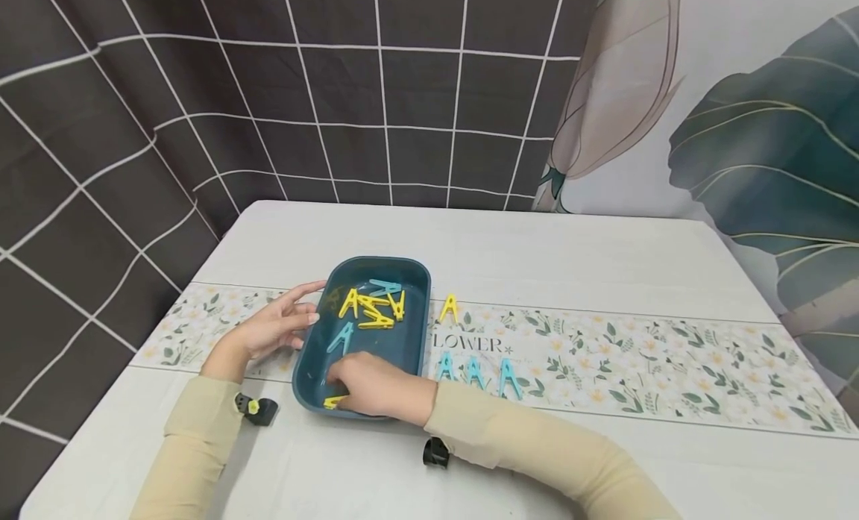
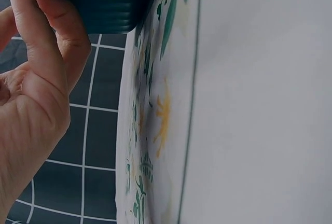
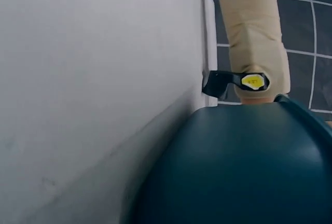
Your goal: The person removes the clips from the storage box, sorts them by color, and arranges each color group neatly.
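A dark teal plastic tray (image 1: 416,356) on the table holds several yellow clothespins (image 1: 376,321) and two light blue clothespins (image 1: 341,337). My left hand (image 1: 275,327) is at the tray's left side, its fingers against the wall; in the left wrist view that hand (image 2: 39,63) touches the tray's outside (image 2: 104,6). Bent at the fingers, my right hand (image 1: 376,386) reaches into the tray's near end, right at a yellow clothespin (image 1: 333,402). Its fingertips are partly hidden, and I cannot tell whether they pinch it. The right wrist view shows mainly the tray wall (image 3: 233,162).
Right of the tray, a yellow clothespin (image 1: 449,309) is on the flowered strip (image 1: 604,356) of the white tablecloth. Nearer to me, three light blue clothespins (image 1: 475,372) form a row. A dark gridded curtain (image 1: 335,87) hangs behind the table.
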`<state>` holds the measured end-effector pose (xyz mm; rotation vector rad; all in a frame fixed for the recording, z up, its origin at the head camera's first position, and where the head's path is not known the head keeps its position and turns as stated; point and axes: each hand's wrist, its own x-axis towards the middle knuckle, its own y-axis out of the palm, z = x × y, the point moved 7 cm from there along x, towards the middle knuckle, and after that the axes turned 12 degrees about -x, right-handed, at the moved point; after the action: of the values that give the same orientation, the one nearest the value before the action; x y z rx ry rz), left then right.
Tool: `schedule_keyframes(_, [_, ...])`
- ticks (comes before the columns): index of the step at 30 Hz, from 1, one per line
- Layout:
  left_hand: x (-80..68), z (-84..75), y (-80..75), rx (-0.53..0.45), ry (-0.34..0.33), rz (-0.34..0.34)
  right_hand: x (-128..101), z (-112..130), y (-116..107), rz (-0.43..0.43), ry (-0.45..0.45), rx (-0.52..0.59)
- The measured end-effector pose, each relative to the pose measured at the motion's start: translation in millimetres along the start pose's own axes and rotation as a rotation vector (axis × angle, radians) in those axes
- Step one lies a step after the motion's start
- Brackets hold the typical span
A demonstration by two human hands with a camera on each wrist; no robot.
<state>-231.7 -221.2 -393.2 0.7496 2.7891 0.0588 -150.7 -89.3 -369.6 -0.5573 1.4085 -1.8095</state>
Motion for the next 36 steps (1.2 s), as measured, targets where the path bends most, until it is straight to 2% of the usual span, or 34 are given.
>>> schedule_keyframes(11, [0.3,-0.7,0.0,-0.009,0.01,0.011,7.9,0.5,7.3,0.048,-0.026,-0.153])
schedule_keyframes(24, [0.7,1.3,-1.9,-0.018,0.012,0.021,9.6,-0.7,3.9,0.062,-0.009,-0.176])
schedule_keyframes(30, [0.3,1.9,-2.5,-0.013,0.017,0.02,10.0,0.6,2.6,0.02,-0.033,-0.194])
schedule_keyframes(36, [0.6,2.5,-2.7,-0.015,0.011,0.01,9.9,1.4,0.0,-0.017,-0.048,-0.149])
